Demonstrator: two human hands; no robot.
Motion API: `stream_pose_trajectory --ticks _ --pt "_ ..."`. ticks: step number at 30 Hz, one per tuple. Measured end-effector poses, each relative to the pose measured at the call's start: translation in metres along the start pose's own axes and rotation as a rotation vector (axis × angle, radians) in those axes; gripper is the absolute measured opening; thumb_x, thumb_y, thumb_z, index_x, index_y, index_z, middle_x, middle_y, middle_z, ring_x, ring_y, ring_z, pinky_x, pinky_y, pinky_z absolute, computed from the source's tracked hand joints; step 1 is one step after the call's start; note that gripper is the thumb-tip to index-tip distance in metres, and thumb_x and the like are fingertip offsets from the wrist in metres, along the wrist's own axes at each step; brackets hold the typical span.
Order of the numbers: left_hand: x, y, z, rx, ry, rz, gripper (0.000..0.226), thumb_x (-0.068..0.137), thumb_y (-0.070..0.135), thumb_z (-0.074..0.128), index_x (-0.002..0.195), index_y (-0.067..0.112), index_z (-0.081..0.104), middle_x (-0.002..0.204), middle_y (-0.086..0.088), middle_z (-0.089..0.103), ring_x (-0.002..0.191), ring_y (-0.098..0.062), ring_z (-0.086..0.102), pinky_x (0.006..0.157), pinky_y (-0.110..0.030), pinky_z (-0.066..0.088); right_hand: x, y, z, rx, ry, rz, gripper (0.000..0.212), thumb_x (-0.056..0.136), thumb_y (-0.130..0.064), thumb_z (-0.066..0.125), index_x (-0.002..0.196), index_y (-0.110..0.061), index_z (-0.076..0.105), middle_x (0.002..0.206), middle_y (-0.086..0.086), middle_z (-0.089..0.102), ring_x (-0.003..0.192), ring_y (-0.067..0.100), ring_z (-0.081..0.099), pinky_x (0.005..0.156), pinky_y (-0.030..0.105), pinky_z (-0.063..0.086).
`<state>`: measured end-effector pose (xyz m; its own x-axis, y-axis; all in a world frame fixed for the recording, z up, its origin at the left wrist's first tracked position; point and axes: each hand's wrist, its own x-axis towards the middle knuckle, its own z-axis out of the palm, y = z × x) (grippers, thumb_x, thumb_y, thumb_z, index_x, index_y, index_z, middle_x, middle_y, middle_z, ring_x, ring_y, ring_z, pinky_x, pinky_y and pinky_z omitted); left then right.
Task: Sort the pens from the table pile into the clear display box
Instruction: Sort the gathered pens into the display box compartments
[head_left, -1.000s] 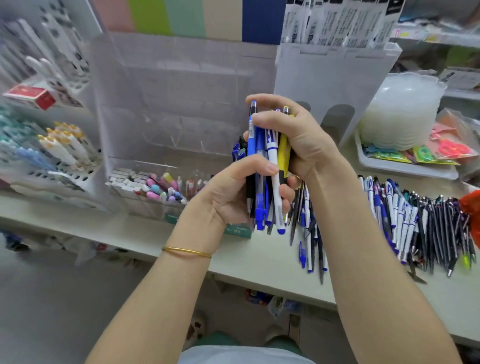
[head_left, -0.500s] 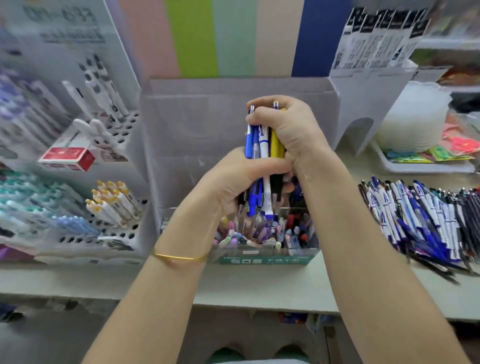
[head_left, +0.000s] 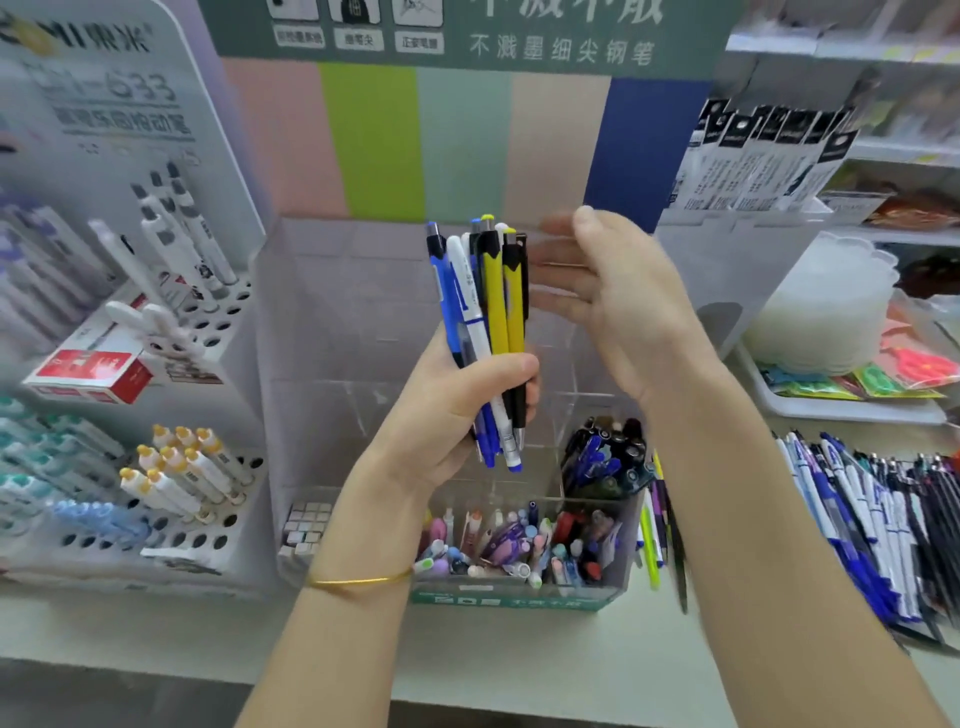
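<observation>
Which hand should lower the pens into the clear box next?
Left. The left hand grips the pen bundle upright, tips down, at the clear display box. The right hand is open beside the bundle, holding nothing.
</observation>
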<state>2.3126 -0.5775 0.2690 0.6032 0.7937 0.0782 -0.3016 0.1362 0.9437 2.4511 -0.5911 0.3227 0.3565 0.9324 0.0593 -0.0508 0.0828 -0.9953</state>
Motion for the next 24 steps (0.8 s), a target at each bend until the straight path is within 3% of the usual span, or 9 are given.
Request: stream_pose_trajectory --ticks 3,7,10,13,17,20,24 --pt "-0.001 0.002 0.000 0.050 0.070 0.037 0.033 0.075 0.007 0.062 0.107 0.008 0.054 0.073 -0.005 0.059 0.064 -0.016 0.059 0.061 -0.028 0.051 -0.013 -0.005 0.003 -0.176 -0.023 -0.117 0.023 0.096 -0.032 0.055 0.100 -0.010 0.059 0.083 0.003 0.060 0.065 0.014 0.057 0.057 0.027 0.049" --pt "0.000 0.005 0.002 0.061 0.085 0.091 0.047 0.078 0.007 0.064 0.122 0.007 0.051 0.082 0.002 0.067 0.078 -0.013 0.066 0.068 -0.025 0.052 -0.022 -0.005 0.018 -0.390 -0.051 -0.241 0.035 0.076 -0.035 0.077 0.094 -0.022 0.049 0.076 -0.007 0.057 0.061 0.008 0.053 0.053 0.024 0.046" --pt "0.000 0.009 0.000 0.045 0.074 0.096 0.043 0.085 -0.001 0.065 0.124 0.004 0.049 0.079 0.005 0.067 0.074 -0.011 0.066 0.066 -0.023 0.051 -0.019 -0.005 0.020 -0.403 -0.040 -0.271 0.030 0.081 -0.027 0.074 0.096 -0.021 0.049 0.076 -0.008 0.056 0.064 0.008 0.054 0.052 0.019 0.044" --pt "-0.001 0.013 -0.002 0.063 0.070 0.080 0.054 0.079 0.014 0.067 0.129 0.004 0.048 0.081 0.005 0.068 0.073 -0.010 0.066 0.063 -0.023 0.051 -0.015 -0.002 0.021 -0.464 -0.021 -0.282 0.025 0.086 -0.025 0.069 0.101 -0.018 0.050 0.081 -0.009 0.058 0.075 0.010 0.058 0.061 0.023 0.050" --pt "-0.003 0.017 -0.004 0.026 0.056 0.026 0.058 0.074 0.024 0.067 0.129 0.012 0.052 0.093 0.001 0.071 0.084 -0.013 0.069 0.068 -0.026 0.054 -0.011 0.001 0.027 -0.509 0.053 -0.344 0.014 0.089 -0.010 0.058 0.097 -0.013 0.046 0.071 -0.010 0.050 0.062 -0.001 0.049 0.058 0.010 0.041" --pt "-0.003 0.019 -0.006 -0.048 0.054 -0.002 0.044 0.077 0.021 0.061 0.120 0.013 0.057 0.087 0.003 0.072 0.079 -0.011 0.069 0.066 -0.025 0.055 -0.007 0.003 0.027 -0.443 0.058 -0.322 0.011 0.091 -0.008 0.054 0.097 -0.014 0.047 0.074 -0.006 0.051 0.065 0.000 0.048 0.059 0.013 0.042" --pt "0.000 0.019 -0.013 -0.077 0.075 -0.013 0.024 0.091 0.007 0.053 0.112 0.017 0.059 0.086 0.001 0.072 0.076 -0.011 0.069 0.064 -0.027 0.057 -0.009 0.003 0.024 -0.190 -0.054 -0.161 0.008 0.096 -0.011 0.051 0.098 -0.019 0.049 0.083 0.008 0.054 0.069 0.009 0.055 0.055 0.024 0.050"
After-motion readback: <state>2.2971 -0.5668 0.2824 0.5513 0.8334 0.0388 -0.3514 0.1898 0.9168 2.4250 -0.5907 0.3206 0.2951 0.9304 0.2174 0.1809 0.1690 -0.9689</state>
